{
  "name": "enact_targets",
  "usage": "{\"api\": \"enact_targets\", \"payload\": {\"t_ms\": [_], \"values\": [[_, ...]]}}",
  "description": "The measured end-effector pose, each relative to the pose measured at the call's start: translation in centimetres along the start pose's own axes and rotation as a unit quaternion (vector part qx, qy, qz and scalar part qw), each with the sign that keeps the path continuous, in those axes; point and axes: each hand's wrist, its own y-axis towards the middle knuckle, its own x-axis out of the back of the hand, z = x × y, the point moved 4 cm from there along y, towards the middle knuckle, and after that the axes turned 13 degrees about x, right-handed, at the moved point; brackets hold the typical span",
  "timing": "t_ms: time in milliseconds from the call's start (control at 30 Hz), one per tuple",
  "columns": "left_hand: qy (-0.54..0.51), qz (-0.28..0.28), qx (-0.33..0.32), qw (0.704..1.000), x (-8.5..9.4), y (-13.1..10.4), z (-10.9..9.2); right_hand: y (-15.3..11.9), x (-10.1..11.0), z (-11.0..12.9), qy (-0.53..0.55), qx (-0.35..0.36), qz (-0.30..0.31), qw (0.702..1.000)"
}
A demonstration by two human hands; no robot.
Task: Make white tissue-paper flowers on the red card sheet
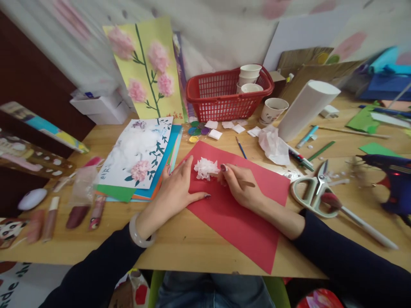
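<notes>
A sheet of red paper [244, 226] lies at a slant on the table, with a small ruffled white paper flower [205, 168] on its upper left part. My left hand [171, 186] rests on the paper's left edge, fingers stretched and thumb apart, holding nothing. On the flower's right side, my right hand [242, 184] pinches a thin brown wooden stick [248, 183]. The stick's front end reaches the flower's edge; the fingers partly hide where they meet.
Left are flower pictures [128, 164] on coloured sheets. Behind stand a red basket [221, 100] with paper cups, another paper cup [272, 110] and a white roll [308, 109]. Scissors [316, 192], a brush [362, 222] and a blue glue gun [396, 175] lie right.
</notes>
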Motion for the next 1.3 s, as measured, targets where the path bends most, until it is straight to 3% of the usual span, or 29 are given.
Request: {"api": "enact_targets", "payload": {"t_ms": [133,267,367,433,567,633,700,833,933,1100,1200,1300], "values": [[-0.024,-0.012,0.006,1.0,-0.3,0.0,0.2,-0.7,0.7,-0.6,0.091,-0.069,-0.098,0.989],[-0.05,-0.026,-0.018,0.998,-0.4,-0.4,0.2,-1.0,0.9,-0.7,0.135,-0.095,-0.128,0.978],[-0.074,-0.057,-0.022,0.995,1.4,-0.4,1.3,-0.9,1.2,-0.7,0.146,-0.1,-0.151,0.972],[-0.085,-0.126,0.008,0.988,4.0,-0.2,3.4,-0.7,1.4,-0.7,0.155,-0.109,-0.175,0.966],[-0.111,-0.246,0.123,0.955,9.2,0.3,10.0,-0.5,1.6,-1.3,0.181,-0.155,-0.224,0.945],[-0.108,-0.252,0.162,0.948,10.4,0.9,12.7,-0.4,1.7,-1.6,0.189,-0.173,-0.242,0.936],[-0.096,-0.247,0.156,0.951,10.4,1.8,13.9,-0.4,1.7,-2.0,0.194,-0.179,-0.249,0.932],[-0.038,-0.244,0.089,0.965,8.6,4.6,12.9,-0.4,1.6,-2.3,0.2,-0.175,-0.24,0.934],[-0.008,-0.239,0.077,0.968,7.3,6.5,11.6,-0.4,1.8,-2.2,0.198,-0.172,-0.242,0.934],[-0.012,-0.24,0.09,0.967,7.5,7.4,11.4,-0.2,1.9,-1.8,0.198,-0.174,-0.235,0.936],[-0.089,-0.253,0.118,0.956,8.5,6.9,12.1,-0.2,1.9,-1.7,0.206,-0.17,-0.231,0.936],[-0.231,-0.238,0.136,0.934,9.2,6.1,12.1,-0.3,1.8,-1.9,0.21,-0.167,-0.235,0.934]]}}
